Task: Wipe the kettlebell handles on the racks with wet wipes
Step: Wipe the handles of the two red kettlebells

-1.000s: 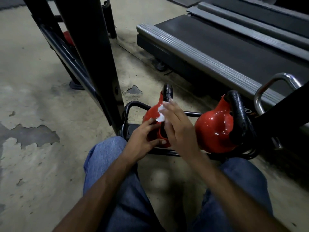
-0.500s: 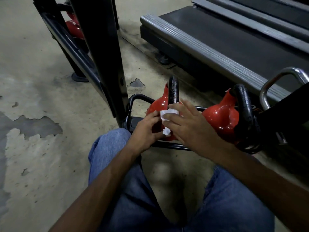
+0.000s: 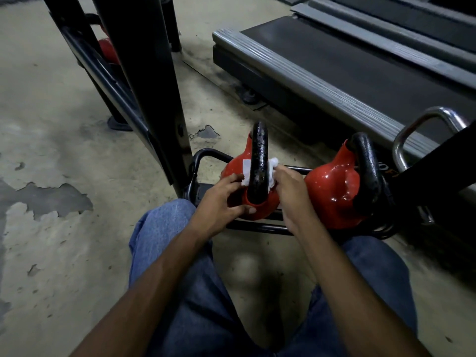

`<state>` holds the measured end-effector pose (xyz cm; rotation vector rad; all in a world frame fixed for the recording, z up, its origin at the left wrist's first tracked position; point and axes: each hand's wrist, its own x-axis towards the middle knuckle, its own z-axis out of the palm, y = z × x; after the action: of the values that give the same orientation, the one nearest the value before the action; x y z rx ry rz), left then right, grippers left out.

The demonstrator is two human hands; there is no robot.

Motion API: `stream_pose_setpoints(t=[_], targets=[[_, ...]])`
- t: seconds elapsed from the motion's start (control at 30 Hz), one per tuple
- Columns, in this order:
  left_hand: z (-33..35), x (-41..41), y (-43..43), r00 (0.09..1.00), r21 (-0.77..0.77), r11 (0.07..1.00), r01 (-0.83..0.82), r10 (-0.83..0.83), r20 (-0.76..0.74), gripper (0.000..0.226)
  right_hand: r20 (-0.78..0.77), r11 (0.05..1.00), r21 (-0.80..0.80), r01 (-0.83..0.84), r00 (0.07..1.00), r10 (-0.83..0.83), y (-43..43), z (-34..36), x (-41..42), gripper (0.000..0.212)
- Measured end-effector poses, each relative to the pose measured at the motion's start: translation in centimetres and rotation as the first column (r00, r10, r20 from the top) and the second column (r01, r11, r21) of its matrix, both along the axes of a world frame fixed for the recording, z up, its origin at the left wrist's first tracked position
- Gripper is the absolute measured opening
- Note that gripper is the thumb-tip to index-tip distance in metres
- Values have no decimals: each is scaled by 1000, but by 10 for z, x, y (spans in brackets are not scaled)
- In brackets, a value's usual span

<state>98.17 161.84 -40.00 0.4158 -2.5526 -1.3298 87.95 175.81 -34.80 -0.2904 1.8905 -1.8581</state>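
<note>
Orange lettering (image 3: 387,170) is seen on a black surface (image 3: 401,176) just behind the handle (image 3: 365,161) of the right-hand kettlebell (image 3: 332,186). Only a fragment is shown, the rest being hidden, and it cannot be read with certainty.

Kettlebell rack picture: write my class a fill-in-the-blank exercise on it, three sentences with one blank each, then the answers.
The left kettlebell has a red body and a ____ handle.
The left hand and right hand each pinch an end of the ____ wipe threaded through that handle.
A second red kettlebell stands to its ____.
Missing words: black, white, right.
</note>
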Motion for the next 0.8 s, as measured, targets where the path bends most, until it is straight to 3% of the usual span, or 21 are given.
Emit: stream_pose_setpoints(t=[0.13,0.2,0.27,0.37,0.43,0.47,0.57,0.63,0.7,0.77,0.8], targets=[[-2,-1,-1,1000,17,1000,3,-4,23,72,-262,992,20,125,958,-116,15,-30,30,24],[-4,-2,-2,1000,21,1000,1,-2,19,72,-474,978,38,206,865,-164,17,-39,45,27],[-5,-3,-4,1000,4,1000,18,-18,13,69,-735,979,74,192,674,-76,19,-42,43,32],[-4,0,-2,999,6,1000,28,-28,-24,57,-933,944,305,125,238,270,19,-35,19,28],[-2,1,-1,998,14,999,29,-28,-59,55,-872,859,477,184,-21,489,10,-20,-3,26],[0,0,0,998,29,999,26,-24,-63,58,-805,802,556,217,-101,585,2,-8,-12,29],[3,-2,-2,1000,83,997,11,-9,-19,65,-453,507,789,345,-231,861,-22,26,-20,41],[2,-2,-1,1000,40,999,19,-18,-25,61,-248,355,847,395,-299,922,-28,31,-14,37],[2,-1,0,999,10,1000,29,-29,-44,55,-216,395,840,371,-439,872,-22,29,-12,28],[2,0,0,997,-9,999,47,-48,-68,52,-324,550,781,295,-562,761,-9,25,-12,35],[0,-1,-2,995,-33,998,60,-62,-83,51,-403,632,730,261,-582,706,0,23,-12,42]])
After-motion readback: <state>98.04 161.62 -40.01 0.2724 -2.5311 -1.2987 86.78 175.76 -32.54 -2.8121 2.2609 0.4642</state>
